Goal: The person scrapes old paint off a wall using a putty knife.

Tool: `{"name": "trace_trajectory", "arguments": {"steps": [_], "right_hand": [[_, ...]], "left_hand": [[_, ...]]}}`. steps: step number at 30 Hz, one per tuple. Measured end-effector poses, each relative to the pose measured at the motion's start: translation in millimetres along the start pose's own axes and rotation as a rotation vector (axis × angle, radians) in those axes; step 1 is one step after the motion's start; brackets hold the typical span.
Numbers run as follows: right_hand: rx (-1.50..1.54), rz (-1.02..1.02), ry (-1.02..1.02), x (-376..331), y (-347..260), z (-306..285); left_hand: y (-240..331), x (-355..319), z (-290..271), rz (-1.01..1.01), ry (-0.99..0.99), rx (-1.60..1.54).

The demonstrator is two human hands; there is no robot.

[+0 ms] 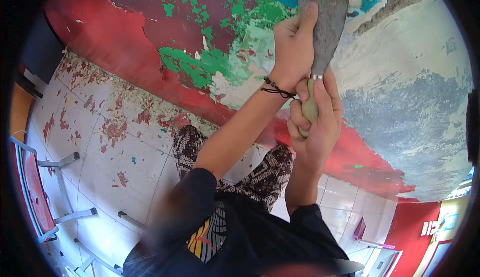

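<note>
against the peeling wall [400, 102], the putty knife [322, 32] lies with its flat steel blade on the plaster, top edge up near the teal paint, bare grey plaster spreading open to its right. red and green flakes crowd its left side. the right hand [315, 127] wraps shut around the pale handle from below, forearm rising steeply. the left hand [292, 47] presses closed fingers against the blade's left edge, wrist cord [277, 89] showing. paint chips litter the tiled floor [110, 142] beneath.
</note>
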State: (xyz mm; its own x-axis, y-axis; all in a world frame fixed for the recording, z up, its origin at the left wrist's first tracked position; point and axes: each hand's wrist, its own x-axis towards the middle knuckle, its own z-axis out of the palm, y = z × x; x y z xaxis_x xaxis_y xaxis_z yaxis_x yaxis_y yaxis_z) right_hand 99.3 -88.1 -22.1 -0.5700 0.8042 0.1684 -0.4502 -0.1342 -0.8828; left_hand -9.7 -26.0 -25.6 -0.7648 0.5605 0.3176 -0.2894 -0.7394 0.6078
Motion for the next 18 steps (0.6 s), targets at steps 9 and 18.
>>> {"name": "trace_trajectory", "arguments": {"steps": [9,18], "right_hand": [[0.036,0.044,0.015,-7.0,-5.0,-16.6],[-0.001,0.018,0.090,-10.5,-12.3,-21.0]], "left_hand": [[-8.2,-14.8,5.9,-0.095,0.030,-0.108],[-18.4,-19.9,19.4,-0.172,0.037,-0.234]]}}
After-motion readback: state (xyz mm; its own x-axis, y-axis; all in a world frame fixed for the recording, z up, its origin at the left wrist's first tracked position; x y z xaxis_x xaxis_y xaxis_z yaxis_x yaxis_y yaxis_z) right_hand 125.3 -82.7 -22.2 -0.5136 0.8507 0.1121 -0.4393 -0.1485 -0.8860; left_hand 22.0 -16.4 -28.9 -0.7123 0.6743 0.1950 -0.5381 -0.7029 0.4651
